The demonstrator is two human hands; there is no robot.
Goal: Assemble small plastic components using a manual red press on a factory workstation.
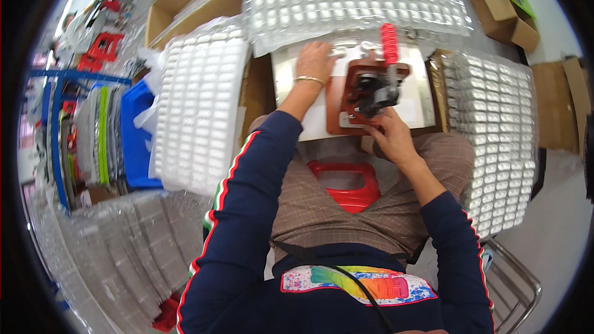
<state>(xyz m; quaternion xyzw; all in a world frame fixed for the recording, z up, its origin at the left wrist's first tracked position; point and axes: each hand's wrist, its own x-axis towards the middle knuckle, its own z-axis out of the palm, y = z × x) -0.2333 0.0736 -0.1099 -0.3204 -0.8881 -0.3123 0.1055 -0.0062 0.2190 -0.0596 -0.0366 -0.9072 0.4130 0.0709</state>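
A brown fixture (pixel 336 102) with a black clamp mechanism (pixel 371 96) stands on a pale metal board (pixel 297 120) in front of me. Its red-handled lever (pixel 388 43) points up and away. My left hand (pixel 314 63) is at the board's far left part, beside small whitish pieces (pixel 348 46). Its fingers are bent down, and their tips are hidden. At the fixture's near right corner, my right hand (pixel 394 137) has thumb and fingers drawn together below the clamp. Whatever lies between them is too small or hidden to name.
Clear plastic trays with rows of white pieces lie beyond the board (pixel 352 0), on the left (pixel 201 111) and on the right (pixel 495 142). A blue bin (pixel 137 136) and open cardboard boxes (pixel 162 15) stand around. Below, a red stool (pixel 356 198) shows between my legs.
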